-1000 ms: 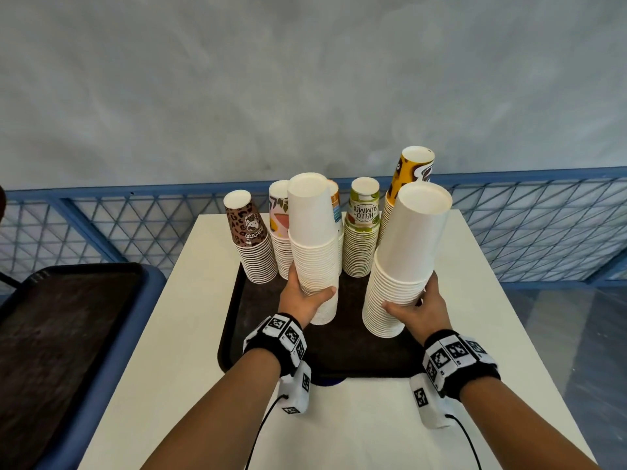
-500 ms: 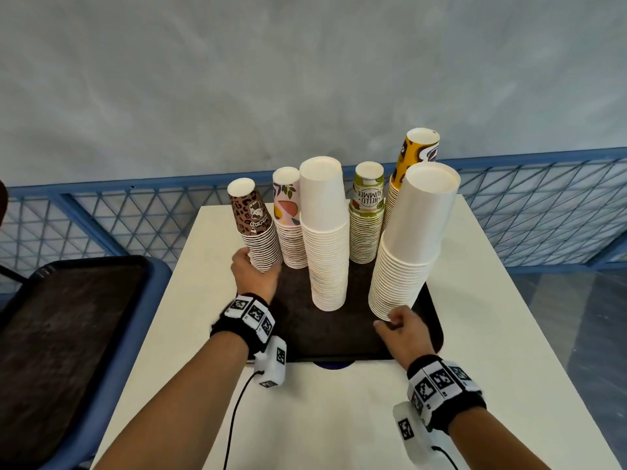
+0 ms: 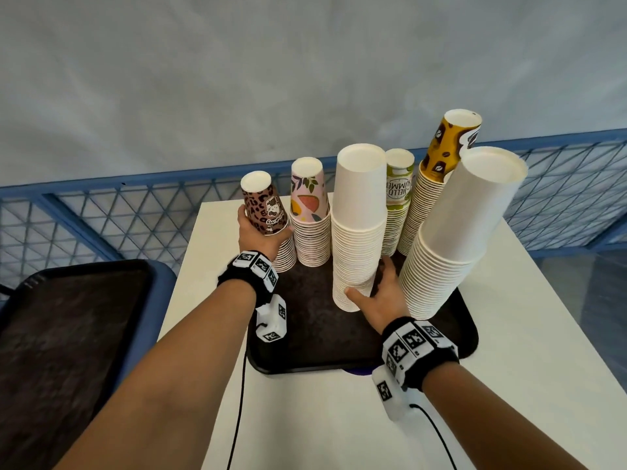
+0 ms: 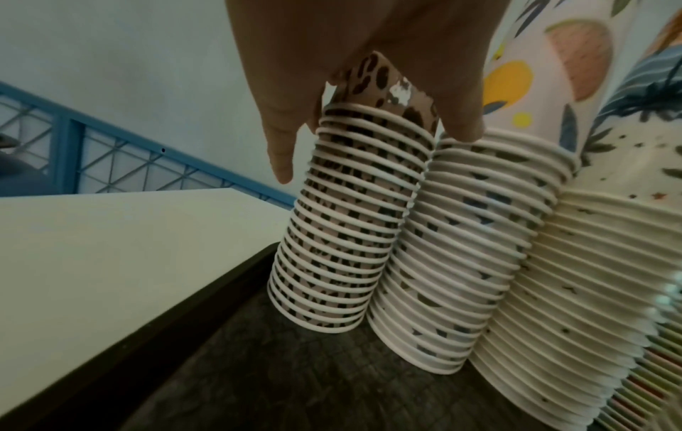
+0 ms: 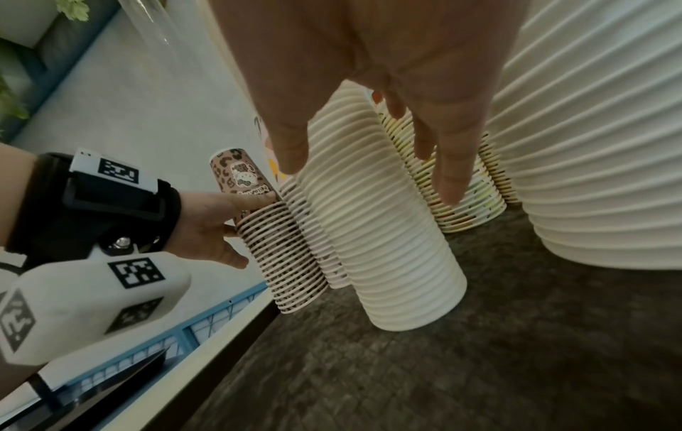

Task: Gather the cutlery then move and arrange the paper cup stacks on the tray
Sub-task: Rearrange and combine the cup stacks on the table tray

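Paper cup stacks stand on the dark tray on the white table. Left hand grips the leopard-print stack at the tray's far left; right hand, fingers relaxed, touches the plain white stack mid-tray.

Even, soft daylight is seen throughout, with faint shadows and no glare. Wrist views are strongly warped at the edges, with nearby fingers blurred.

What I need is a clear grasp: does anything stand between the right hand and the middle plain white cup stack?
Nothing visible. The right hand is low on the middle white stack, thumb in front, fingers spread beside it. The left hand grips the leopard stack, well aside.
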Demonstrator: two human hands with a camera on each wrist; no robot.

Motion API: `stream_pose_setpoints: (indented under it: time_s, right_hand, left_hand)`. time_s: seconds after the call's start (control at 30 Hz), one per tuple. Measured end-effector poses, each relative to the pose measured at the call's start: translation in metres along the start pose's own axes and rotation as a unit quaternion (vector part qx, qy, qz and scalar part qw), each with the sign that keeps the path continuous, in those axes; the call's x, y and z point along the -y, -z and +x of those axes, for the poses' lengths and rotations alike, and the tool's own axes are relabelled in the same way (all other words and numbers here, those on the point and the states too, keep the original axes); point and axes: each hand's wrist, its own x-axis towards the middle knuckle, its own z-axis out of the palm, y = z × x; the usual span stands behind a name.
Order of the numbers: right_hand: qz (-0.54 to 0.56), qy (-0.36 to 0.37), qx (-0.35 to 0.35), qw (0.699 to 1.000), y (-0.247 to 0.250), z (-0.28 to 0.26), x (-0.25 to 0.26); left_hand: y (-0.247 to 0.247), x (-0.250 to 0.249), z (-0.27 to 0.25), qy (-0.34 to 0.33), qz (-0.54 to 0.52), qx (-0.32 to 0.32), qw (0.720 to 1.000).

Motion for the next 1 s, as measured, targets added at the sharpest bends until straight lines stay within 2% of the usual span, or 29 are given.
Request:
stream_pose_setpoints:
  time_s: [0.23, 0.53, 0.63, 0.73, 0.8, 0.9, 0.93, 1.0]
  right_hand:
    - [0.035, 0.022, -0.02, 0.999, -0.007, 0.014, -0.001]
    - [0.052, 0.025, -0.018, 0.998, -0.008, 0.016, 0.004]
    - [0.064, 0.03, -0.017, 0.997, -0.009, 0.016, 0.002]
    - [0.077, 0.031, -0.017, 0.996, -0.009, 0.015, 0.002]
    - [0.08, 0.032, -0.015, 0.996, -0.01, 0.016, 0.001]
    - [0.083, 0.034, -0.014, 0.996, -0.01, 0.016, 0.001]
    - [0.082, 0.035, -0.014, 0.996, -0.01, 0.016, 0.001]
    - [0.079, 0.035, -0.014, 0.996, -0.01, 0.015, 0.001]
  left_hand:
    - [0.001, -0.002, -0.011, -0.004, 0.054, -0.035, 0.998]
    - [0.036, 0.02, -0.069, -0.005, 0.08, 0.011, 0.997]
    - [0.044, 0.018, -0.072, -0.009, 0.079, 0.065, 0.995]
    - [0.061, 0.007, -0.066, 0.009, 0.057, 0.141, 0.988]
    - [0.076, -0.005, -0.059, 0.035, 0.005, 0.111, 0.993]
    - [0.094, -0.04, -0.044, -0.009, -0.056, 0.033, 0.998]
    - [0.095, -0.057, -0.038, -0.032, -0.05, 0.036, 0.998]
    - [0.091, -0.093, -0.026, -0.072, -0.004, 0.082, 0.994]
